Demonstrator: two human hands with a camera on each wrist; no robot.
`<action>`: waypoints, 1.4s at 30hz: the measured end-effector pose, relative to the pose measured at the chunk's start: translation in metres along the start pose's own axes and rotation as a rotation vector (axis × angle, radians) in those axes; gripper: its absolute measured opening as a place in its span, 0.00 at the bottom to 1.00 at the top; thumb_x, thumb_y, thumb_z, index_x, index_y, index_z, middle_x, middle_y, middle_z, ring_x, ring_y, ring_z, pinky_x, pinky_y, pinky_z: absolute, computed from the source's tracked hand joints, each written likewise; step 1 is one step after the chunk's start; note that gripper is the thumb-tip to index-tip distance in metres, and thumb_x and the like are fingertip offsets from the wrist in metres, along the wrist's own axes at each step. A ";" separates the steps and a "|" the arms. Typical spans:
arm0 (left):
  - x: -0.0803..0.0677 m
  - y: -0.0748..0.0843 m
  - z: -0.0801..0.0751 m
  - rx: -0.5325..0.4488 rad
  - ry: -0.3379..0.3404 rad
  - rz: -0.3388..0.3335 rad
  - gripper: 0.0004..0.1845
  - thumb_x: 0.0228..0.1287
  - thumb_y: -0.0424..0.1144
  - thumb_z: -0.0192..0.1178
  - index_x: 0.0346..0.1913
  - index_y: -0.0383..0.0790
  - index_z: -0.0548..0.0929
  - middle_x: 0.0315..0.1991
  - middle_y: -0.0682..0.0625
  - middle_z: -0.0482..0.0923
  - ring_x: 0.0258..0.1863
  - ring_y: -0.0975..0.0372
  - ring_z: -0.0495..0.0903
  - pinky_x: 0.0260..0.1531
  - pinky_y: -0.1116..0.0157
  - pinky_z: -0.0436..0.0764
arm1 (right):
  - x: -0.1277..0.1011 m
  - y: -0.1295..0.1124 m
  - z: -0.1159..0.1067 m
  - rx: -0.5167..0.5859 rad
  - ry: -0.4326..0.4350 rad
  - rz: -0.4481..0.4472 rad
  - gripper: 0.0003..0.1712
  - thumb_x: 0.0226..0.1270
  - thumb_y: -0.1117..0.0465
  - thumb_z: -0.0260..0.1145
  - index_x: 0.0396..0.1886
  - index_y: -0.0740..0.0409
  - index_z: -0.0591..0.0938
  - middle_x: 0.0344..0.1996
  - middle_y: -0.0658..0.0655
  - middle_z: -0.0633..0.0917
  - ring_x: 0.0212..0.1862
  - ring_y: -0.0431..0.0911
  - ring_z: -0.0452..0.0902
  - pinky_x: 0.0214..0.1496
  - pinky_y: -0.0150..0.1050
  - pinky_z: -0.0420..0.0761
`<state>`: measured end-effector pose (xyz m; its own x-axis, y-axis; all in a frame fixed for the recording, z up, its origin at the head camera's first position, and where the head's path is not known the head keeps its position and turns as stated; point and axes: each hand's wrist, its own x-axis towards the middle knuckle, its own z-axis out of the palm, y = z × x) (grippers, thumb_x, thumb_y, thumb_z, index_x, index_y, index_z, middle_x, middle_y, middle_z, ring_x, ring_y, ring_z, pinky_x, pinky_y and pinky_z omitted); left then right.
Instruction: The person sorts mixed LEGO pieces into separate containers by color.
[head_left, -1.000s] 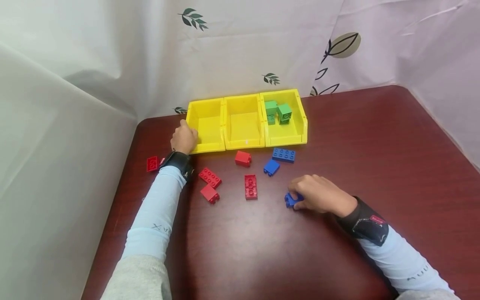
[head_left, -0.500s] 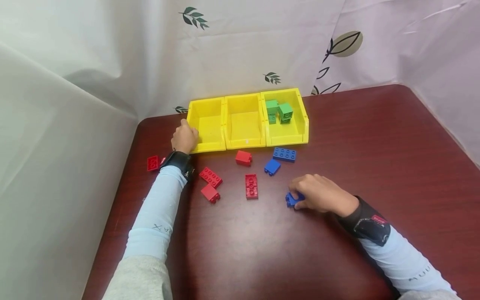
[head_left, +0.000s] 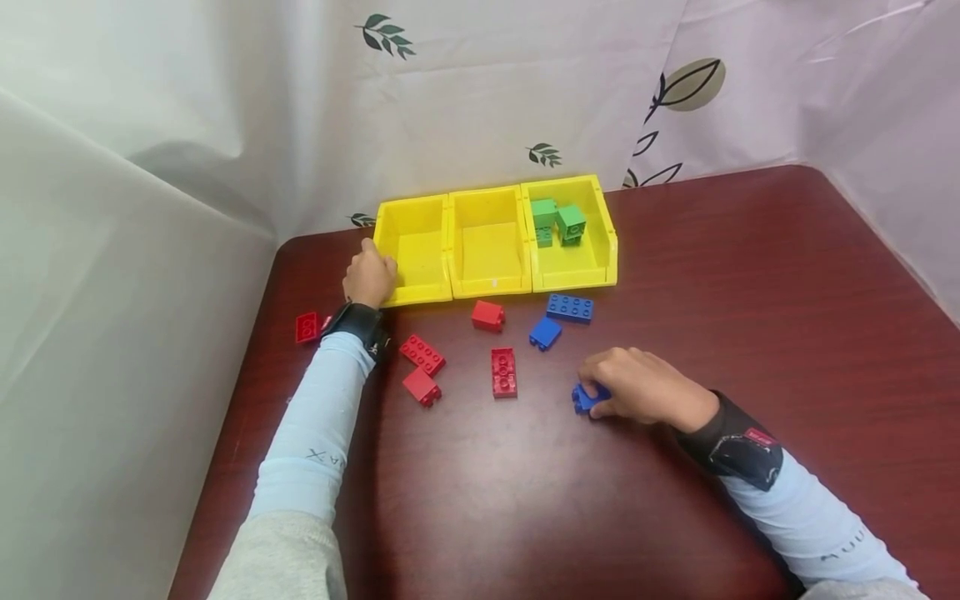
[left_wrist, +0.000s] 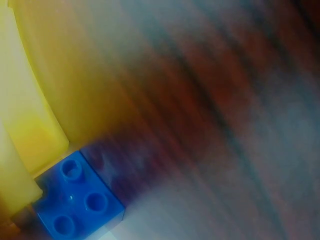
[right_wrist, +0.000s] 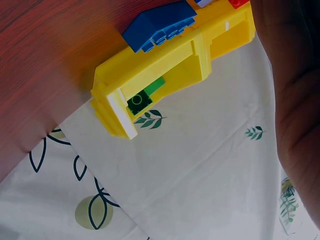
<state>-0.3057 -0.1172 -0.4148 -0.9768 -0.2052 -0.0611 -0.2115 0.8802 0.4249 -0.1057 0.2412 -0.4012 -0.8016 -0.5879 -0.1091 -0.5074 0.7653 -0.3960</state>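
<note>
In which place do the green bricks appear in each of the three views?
Head: green bricks lie at the back of the rightmost bin, upper centre.
Left wrist: not in it.
Right wrist: a green brick shows inside the bin's open end, left of centre.
Shared landmark: the yellow bins.

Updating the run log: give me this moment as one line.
left hand: grips left yellow bin | right hand: pinches blue brick on table | green bricks: right bin
</note>
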 end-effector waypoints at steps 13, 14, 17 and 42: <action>0.006 0.011 0.002 0.032 -0.005 0.023 0.24 0.75 0.46 0.45 0.66 0.37 0.61 0.49 0.38 0.74 0.42 0.47 0.77 0.54 0.51 0.80 | -0.003 0.004 0.000 -0.003 0.005 -0.011 0.18 0.49 0.57 0.79 0.23 0.49 0.75 0.21 0.47 0.72 0.25 0.37 0.66 0.26 0.30 0.67; 0.006 0.011 0.002 0.032 -0.004 0.022 0.24 0.75 0.46 0.46 0.65 0.37 0.61 0.49 0.38 0.74 0.42 0.47 0.77 0.54 0.51 0.80 | -0.003 0.004 -0.001 -0.001 0.003 -0.011 0.17 0.49 0.57 0.79 0.24 0.50 0.75 0.22 0.47 0.72 0.25 0.37 0.66 0.26 0.30 0.67; 0.005 0.011 0.002 0.028 -0.003 0.017 0.23 0.75 0.46 0.46 0.65 0.37 0.61 0.49 0.38 0.74 0.42 0.47 0.77 0.54 0.51 0.80 | -0.003 0.004 -0.001 0.004 -0.001 -0.012 0.17 0.49 0.57 0.79 0.24 0.50 0.75 0.22 0.47 0.72 0.25 0.37 0.66 0.26 0.30 0.68; 0.003 0.000 0.001 -0.009 -0.019 -0.028 0.24 0.74 0.48 0.47 0.66 0.39 0.61 0.51 0.39 0.74 0.44 0.47 0.78 0.57 0.51 0.79 | 0.003 0.003 -0.003 -0.014 -0.022 -0.041 0.17 0.50 0.57 0.79 0.23 0.49 0.76 0.20 0.45 0.71 0.25 0.36 0.67 0.26 0.30 0.69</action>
<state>-0.3090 -0.1174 -0.4161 -0.9711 -0.2209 -0.0904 -0.2381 0.8704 0.4309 -0.1108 0.2424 -0.4004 -0.7732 -0.6241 -0.1128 -0.5441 0.7441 -0.3876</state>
